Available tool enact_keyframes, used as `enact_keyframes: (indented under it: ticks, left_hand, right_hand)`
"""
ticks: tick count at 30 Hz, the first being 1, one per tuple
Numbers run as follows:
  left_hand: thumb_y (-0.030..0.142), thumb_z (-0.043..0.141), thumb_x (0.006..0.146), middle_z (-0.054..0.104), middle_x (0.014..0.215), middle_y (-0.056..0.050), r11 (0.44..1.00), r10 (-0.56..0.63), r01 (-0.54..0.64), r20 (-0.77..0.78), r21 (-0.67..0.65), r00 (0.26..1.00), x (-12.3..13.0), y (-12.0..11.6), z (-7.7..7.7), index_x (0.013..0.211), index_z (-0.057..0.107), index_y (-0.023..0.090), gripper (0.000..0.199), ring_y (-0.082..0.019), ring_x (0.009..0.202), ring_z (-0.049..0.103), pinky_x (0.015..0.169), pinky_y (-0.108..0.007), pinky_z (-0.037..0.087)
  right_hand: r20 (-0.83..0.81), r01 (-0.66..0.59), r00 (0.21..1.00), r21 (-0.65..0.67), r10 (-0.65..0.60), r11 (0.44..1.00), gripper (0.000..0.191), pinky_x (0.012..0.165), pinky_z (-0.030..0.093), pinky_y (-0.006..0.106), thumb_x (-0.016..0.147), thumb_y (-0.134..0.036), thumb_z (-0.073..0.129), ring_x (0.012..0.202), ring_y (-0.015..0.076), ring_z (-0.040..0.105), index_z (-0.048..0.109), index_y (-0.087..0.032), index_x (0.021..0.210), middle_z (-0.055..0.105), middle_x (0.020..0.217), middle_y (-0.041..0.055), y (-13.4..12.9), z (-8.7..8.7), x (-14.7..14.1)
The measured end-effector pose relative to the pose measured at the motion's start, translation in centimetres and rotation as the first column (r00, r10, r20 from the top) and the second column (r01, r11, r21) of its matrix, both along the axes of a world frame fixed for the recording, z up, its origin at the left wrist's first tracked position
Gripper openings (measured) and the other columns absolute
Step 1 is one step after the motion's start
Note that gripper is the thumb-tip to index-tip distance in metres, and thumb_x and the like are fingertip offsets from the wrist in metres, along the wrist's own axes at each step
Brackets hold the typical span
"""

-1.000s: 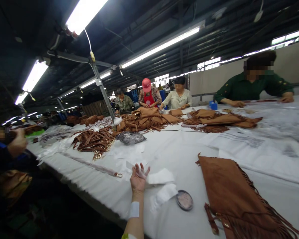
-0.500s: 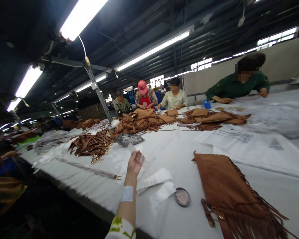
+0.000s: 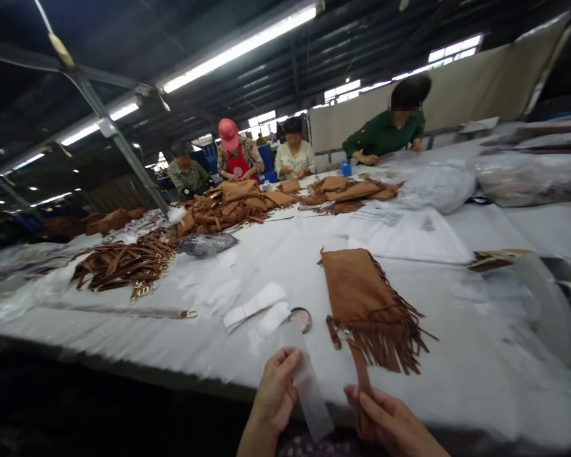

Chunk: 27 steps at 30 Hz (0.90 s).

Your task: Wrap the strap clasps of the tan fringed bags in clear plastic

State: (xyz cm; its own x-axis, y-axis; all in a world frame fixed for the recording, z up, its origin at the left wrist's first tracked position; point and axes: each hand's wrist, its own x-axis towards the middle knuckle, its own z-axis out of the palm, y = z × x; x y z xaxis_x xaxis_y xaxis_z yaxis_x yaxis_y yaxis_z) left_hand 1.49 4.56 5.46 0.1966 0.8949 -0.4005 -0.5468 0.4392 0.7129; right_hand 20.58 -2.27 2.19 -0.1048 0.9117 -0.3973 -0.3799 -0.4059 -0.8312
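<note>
Near the table's front edge, my left hand [image 3: 280, 387] pinches a translucent plastic strip [image 3: 310, 388] that hangs down between my hands. My right hand [image 3: 385, 412] is closed around a brown leather strap [image 3: 359, 368], whose lower end drops past the table edge. This strap runs up to a brown fringed bag [image 3: 356, 279] lying flat on the table just beyond. A small round dish [image 3: 301, 319] with something pinkish in it sits beyond my left hand, partly behind the strip. To its left lies a stack of white strips [image 3: 252, 308] with a band around it.
Brown straps with metal clasps [image 3: 124, 263] form a heap at the left, beside a grey patterned pouch [image 3: 207, 244]. More fringed bags [image 3: 238, 206] are piled farther back. Several people work along the far side. Clear plastic bags [image 3: 533, 178] lie at the right.
My left hand has drawn back from the table's middle to the front edge with the translucent strip. My right hand has come into view, holding the strap. The view has turned right.
</note>
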Motion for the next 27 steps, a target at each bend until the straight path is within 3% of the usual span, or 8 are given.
enact_keyframes:
  ticks: [2, 5, 8, 11, 17, 23, 27]
  left_hand:
    - [0.033, 0.081, 0.061, 0.069, 0.077, -0.003, 1.0, -0.03, 0.03, -0.056, -0.003, 0.998, 1.9, -1.6, -0.9, 0.079, 0.066, 0.015, 0.03, -0.013, 0.066, 0.061, 0.06, -0.024, 0.048]
    - [0.039, 0.081, 0.058, 0.067, 0.071, -0.002, 0.996, -0.066, 0.075, -0.189, 0.042, 0.98, 4.0, -2.7, -1.7, 0.078, 0.069, 0.014, 0.035, -0.011, 0.062, 0.057, 0.057, -0.021, 0.043]
    - [0.045, 0.079, 0.058, 0.064, 0.067, -0.001, 0.993, -0.059, 0.084, -0.257, 0.088, 0.965, 4.8, -2.8, -2.2, 0.076, 0.069, 0.013, 0.038, -0.01, 0.058, 0.054, 0.056, -0.021, 0.041]
    - [0.052, 0.073, 0.063, 0.063, 0.066, -0.001, 0.985, -0.047, 0.096, -0.312, 0.142, 0.949, 4.8, -2.3, -2.8, 0.076, 0.068, 0.013, 0.042, -0.011, 0.058, 0.051, 0.057, -0.022, 0.041]
    - [0.056, 0.064, 0.069, 0.058, 0.06, 0.0, 0.957, -0.019, 0.17, -0.535, 0.235, 0.844, 4.3, -1.2, -4.2, 0.074, 0.068, 0.011, 0.046, -0.011, 0.056, 0.046, 0.054, -0.022, 0.035]
    - [0.039, 0.071, 0.064, 0.061, 0.061, 0.0, 0.947, 0.026, 0.17, -0.595, 0.271, 0.803, 3.9, -0.5, -2.7, 0.064, 0.063, 0.013, 0.027, -0.012, 0.06, 0.05, 0.061, -0.024, 0.039]
    - [0.031, 0.074, 0.058, 0.05, 0.051, 0.006, 0.908, -0.033, 0.33, -0.74, 0.259, 0.672, 1.9, 0.2, -1.1, 0.057, 0.056, 0.015, 0.024, -0.009, 0.053, 0.042, 0.053, -0.022, 0.032]
  right_hand:
    - [0.003, 0.032, 0.999, 0.048, -0.032, 0.998, 0.049, 0.082, 0.045, 0.031, 0.063, -0.052, 0.075, 0.092, 0.0219, 0.059, 0.07, -0.018, 0.099, 0.068, 0.093, 0.0057, 0.3, 1.2, -0.1]
    - [0.013, -0.055, 0.998, 0.143, 0.054, 0.988, 0.047, 0.087, 0.043, 0.034, 0.069, -0.051, 0.071, 0.094, 0.023, 0.058, 0.07, -0.017, 0.102, 0.068, 0.093, 0.0059, 0.4, 1.9, -0.4]
    - [0.036, -0.12, 0.993, 0.171, 0.116, 0.978, 0.045, 0.073, 0.045, 0.031, 0.069, -0.054, 0.069, 0.074, 0.0188, 0.058, 0.071, -0.014, 0.091, 0.067, 0.078, 0.0041, 0.3, 1.5, -0.8]
    - [0.099, -0.119, 0.989, 0.136, 0.106, 0.984, 0.046, 0.056, 0.039, 0.025, 0.068, -0.057, 0.068, 0.057, 0.0127, 0.048, 0.069, -0.012, 0.075, 0.059, 0.062, 0.0003, 0.0, 0.7, -1.0]
    - [0.214, -0.148, 0.971, 0.168, 0.111, 0.975, 0.044, 0.051, 0.031, 0.023, 0.071, -0.056, 0.065, 0.055, 0.0114, 0.043, 0.066, -0.012, 0.067, 0.054, 0.057, -0.001, -0.2, -0.1, -1.1]
    - [0.22, -0.154, 0.97, 0.223, 0.104, 0.963, 0.041, 0.059, 0.038, 0.025, 0.071, -0.053, 0.067, 0.064, 0.0149, 0.051, 0.069, -0.012, 0.073, 0.061, 0.066, 0.0015, -0.1, 0.2, -0.7]
    - [0.015, -0.139, 0.99, 0.167, 0.139, 0.976, 0.039, 0.064, 0.042, 0.026, 0.073, -0.051, 0.068, 0.066, 0.0148, 0.054, 0.07, -0.014, 0.082, 0.063, 0.07, 0.0023, 0.2, 1.3, 0.0]
